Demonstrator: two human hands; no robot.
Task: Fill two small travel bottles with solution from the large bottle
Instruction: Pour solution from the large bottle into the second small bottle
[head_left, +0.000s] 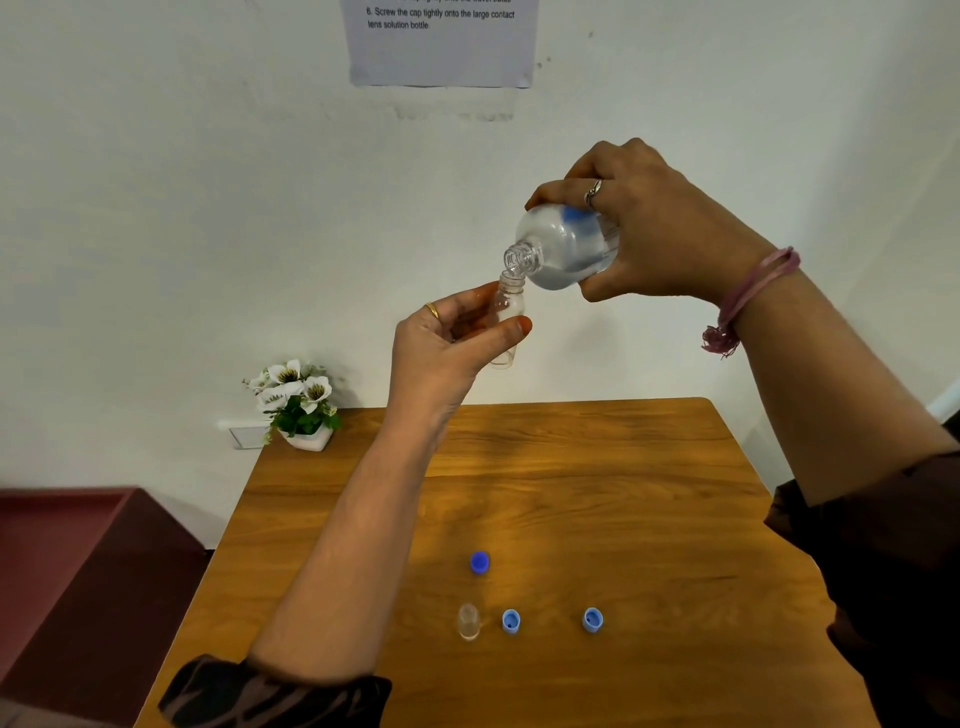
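My left hand (447, 343) holds a small clear travel bottle (508, 312) upright, high above the table. My right hand (660, 234) grips the large clear bottle (563, 249), tilted with its open neck right over the small bottle's mouth. The large bottle holds clear solution. A second small travel bottle (469, 621) stands uncapped on the wooden table (597, 493). A dark blue cap (480, 563) lies behind it. Two light blue caps (511, 621) (592, 619) lie to its right, open side up.
A small white pot of white flowers (298, 402) stands at the table's far left corner against the wall. A paper sheet with printed instructions (441, 41) hangs on the wall. A dark red piece of furniture (67, 571) sits left of the table.
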